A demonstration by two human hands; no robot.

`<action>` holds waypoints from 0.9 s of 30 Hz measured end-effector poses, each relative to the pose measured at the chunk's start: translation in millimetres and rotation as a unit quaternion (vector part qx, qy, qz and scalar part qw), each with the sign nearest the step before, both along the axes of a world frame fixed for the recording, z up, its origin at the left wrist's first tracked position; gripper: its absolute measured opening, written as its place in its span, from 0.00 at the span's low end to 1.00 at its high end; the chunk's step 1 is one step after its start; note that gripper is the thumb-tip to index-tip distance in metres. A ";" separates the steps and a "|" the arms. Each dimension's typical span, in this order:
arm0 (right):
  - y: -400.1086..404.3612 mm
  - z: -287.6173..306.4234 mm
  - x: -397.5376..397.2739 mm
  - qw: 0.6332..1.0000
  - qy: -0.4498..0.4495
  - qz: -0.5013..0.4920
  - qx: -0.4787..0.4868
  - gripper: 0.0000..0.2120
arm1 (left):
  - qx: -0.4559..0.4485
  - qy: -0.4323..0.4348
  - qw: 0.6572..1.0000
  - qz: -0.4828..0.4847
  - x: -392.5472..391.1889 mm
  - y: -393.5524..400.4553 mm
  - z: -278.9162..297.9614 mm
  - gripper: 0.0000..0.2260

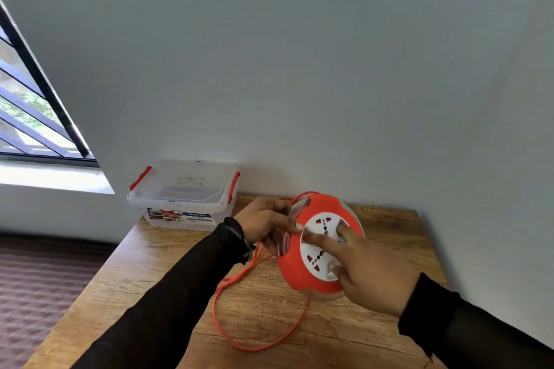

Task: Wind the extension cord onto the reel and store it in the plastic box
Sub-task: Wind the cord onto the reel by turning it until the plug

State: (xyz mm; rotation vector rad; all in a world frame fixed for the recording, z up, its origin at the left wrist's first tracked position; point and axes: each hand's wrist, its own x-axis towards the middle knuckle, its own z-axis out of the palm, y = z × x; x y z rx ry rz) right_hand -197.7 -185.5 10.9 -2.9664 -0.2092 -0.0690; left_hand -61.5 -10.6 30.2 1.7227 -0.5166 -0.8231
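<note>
An orange reel (302, 275) with a white socket face is held tilted above the wooden table (374, 338). My left hand (266, 225) grips the reel's left rim, thumb on the white face. My right hand (371, 272) presses fingers and thumb on the socket face. A loose orange extension cord (223, 320) runs from the reel's left side and loops over the table toward me. The clear plastic box (183, 207) with red latches and its lid on stands at the table's far left corner.
A white wall runs right behind the table. A barred window (33, 117) and its sill are at the left. Dark patterned flooring (36, 293) lies beyond the table's left edge.
</note>
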 end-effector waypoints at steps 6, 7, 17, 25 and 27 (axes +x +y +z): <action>-10.1 -10.0 7.5 0.997 0.011 0.018 -0.080 0.30 | 0.027 0.000 0.999 -0.025 -3.0 1.1 -5.3 0.14; -12.4 -10.3 8.5 0.996 0.022 0.025 -0.077 0.29 | 0.031 -0.001 0.999 -0.027 -3.8 0.6 -7.5 0.14; -23.7 -43.0 0.2 0.995 -0.068 -0.027 -0.069 0.28 | -0.013 -0.009 0.999 0.034 -26.8 -9.4 -32.3 0.13; -8.2 -56.6 -6.0 0.969 -0.087 -0.188 0.138 0.30 | -0.084 -0.026 0.988 0.127 -45.7 -19.9 -52.7 0.13; -4.2 -58.8 -6.7 0.944 -0.051 -0.223 0.239 0.30 | -0.098 -0.005 0.986 0.132 -50.7 -21.4 -56.7 0.13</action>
